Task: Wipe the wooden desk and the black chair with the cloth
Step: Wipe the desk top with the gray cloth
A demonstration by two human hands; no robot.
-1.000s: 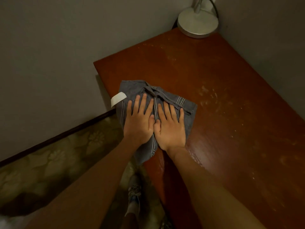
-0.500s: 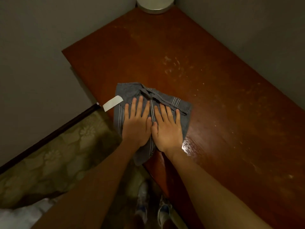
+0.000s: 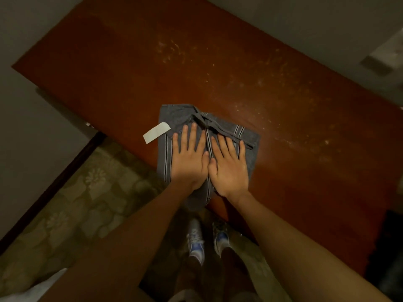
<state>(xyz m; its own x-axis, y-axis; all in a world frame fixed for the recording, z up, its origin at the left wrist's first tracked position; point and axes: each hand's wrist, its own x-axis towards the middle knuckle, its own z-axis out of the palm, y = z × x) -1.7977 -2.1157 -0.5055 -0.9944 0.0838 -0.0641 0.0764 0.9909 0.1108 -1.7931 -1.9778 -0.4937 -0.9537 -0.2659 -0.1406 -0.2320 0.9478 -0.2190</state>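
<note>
A: A big red-brown wooden table [image 3: 250, 88] fills the frame from the upper left to the right edge, its near edge cutting diagonally through the middle.
B: Grey wall [image 3: 32, 127] on the left, patterned floor [image 3: 87, 203] across the lower left, and a dark skirting strip [image 3: 65, 176] between the two.
A: There's a dark shape [image 3: 388, 247] at the lower right edge, too dim to tell what it is.
B: Two bare forearms [image 3: 130, 236] come up from the bottom of the frame and meet at centre.
A: That's where the cloth [image 3: 176, 118] is. It's grey with thin light stripes, lying on the table right at the near edge, and its lower corner hangs off over the floor.
B: The left hand [image 3: 188, 164] is flat on the cloth's left half and the right hand [image 3: 230, 171] flat on its right half, thumbs touching.
A: And the grip?
B: Apart on both. Fingers are straight and spread, pressing down palm-first, with nothing pinched or curled round.
A: Below the hands, a pair of pale shoes [image 3: 196, 243] with blue patches stands on the floor, toes toward the table.
B: A white tag [image 3: 156, 132] sticks out from the cloth's left edge and lies on the wood.
A: Smallest of all, pale specks [image 3: 172, 51] are scattered over the table top, at upper centre and off to the right of the cloth.
</note>
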